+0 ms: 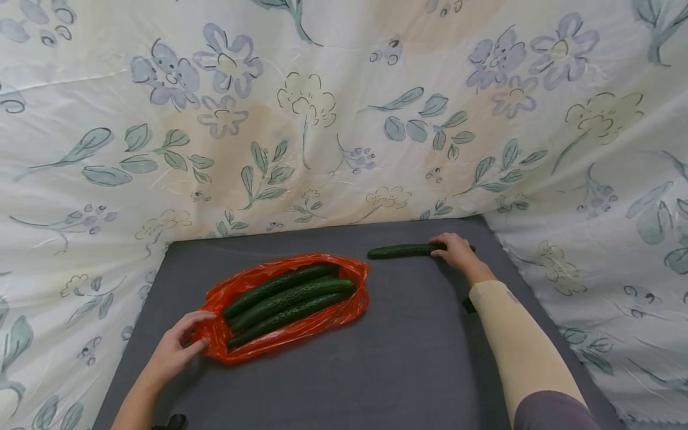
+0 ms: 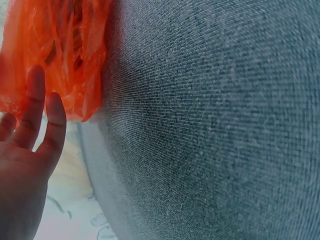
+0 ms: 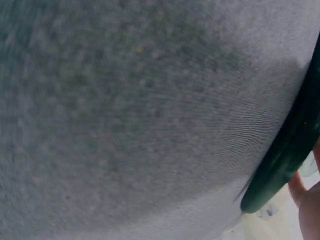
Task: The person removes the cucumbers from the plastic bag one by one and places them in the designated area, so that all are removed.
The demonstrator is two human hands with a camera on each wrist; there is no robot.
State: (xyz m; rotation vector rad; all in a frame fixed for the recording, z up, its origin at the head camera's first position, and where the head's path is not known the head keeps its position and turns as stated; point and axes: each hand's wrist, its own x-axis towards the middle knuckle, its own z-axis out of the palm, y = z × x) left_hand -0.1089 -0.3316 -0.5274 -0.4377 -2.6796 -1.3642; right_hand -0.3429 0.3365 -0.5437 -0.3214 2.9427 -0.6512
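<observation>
Three dark green cucumbers (image 1: pixel 292 300) lie side by side on a crumpled red plastic bag (image 1: pixel 217 341), left of the table's middle. At the bag's left end is my left hand (image 1: pixel 173 351), thumb and fingers apart and fingertips at the plastic. The left wrist view shows its fingers fairly straight against the bag (image 2: pixel 62 65). Another cucumber (image 1: pixel 399 251) lies crosswise at the far right, its left end pointing toward the bag. My right hand (image 1: pixel 459 255) grips it near its right end, covering part of it. Fingers show beside this cucumber (image 3: pixel 287 155) in the right wrist view.
The table has a dark grey cloth top (image 1: pixel 344 382). A floral curtain (image 1: pixel 344 179) hangs behind it and along both sides. Low at the left, a small black object (image 1: pixel 177 421) shows near my left wrist.
</observation>
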